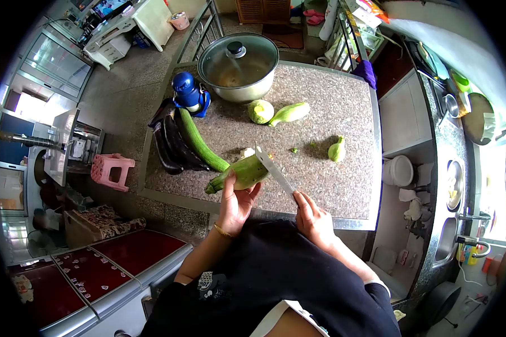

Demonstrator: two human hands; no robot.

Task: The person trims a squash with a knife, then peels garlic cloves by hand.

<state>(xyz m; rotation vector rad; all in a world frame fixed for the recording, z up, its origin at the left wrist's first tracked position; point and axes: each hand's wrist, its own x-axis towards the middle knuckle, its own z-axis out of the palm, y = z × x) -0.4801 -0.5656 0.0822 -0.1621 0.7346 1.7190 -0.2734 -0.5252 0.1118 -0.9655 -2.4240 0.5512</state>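
Overhead view from my distant station. The pale green, mottled squash (247, 172) is above the near edge of the speckled stone tabletop (331, 188), beside the tip of the long dark-green gourd (195, 136). My left hand (237, 206) is half-curled, cupping the squash from beneath, thumb on its near side. My right hand (316, 218) is closed round the grip of the silver, straight-bladed knife (276, 174), whose blade lies at the squash's right end; I cannot tell whether it has cut in.

Progress, as I judge it: some cutting appears done, since small green scraps (293, 150) and a whitish piece (247, 152) lie beyond the squash. The long gourd and the glossy dark-purple eggplants (180, 147) look uncut.

Count: one squash in hand; two more pale green squashes (289, 114) near the steel, glass-lidded pot (238, 67); one small pale green stemmed piece (337, 150) at right, whole or cut unclear; one long gourd; at least three eggplants, overlapping; one knife; one pot; one blue-topped container (188, 92).
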